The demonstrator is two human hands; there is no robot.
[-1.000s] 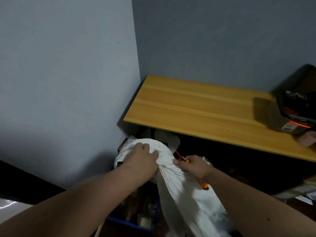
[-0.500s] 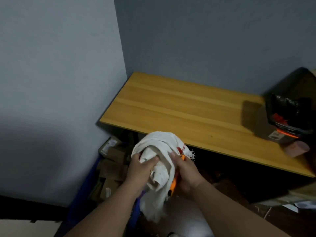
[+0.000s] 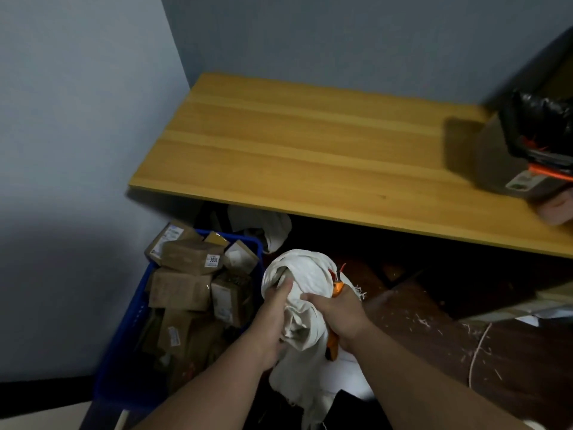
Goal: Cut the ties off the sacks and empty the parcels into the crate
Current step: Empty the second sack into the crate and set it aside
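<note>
Both my hands hold a bunched-up white sack (image 3: 305,276) just right of the blue crate (image 3: 131,324). My left hand (image 3: 273,318) grips its left side with fingers dug into the cloth. On the sack's right side, my right hand (image 3: 336,315) grips the cloth together with orange-handled cutters (image 3: 336,285), whose tip sticks up past my knuckles. The sack's loose end hangs down between my forearms. The crate on the floor is piled with several brown cardboard parcels (image 3: 186,288).
A wooden table (image 3: 310,150) fills the corner of the grey walls above the crate. A dark box with black plastic (image 3: 527,150) sits at its right end. More white cloth (image 3: 266,226) lies under the table. The dark floor (image 3: 434,336) to the right carries scraps and a string.
The sack went from hanging over the crate to being gathered into a ball in both hands beside it. The view tipped down, so the parcels in the crate show.
</note>
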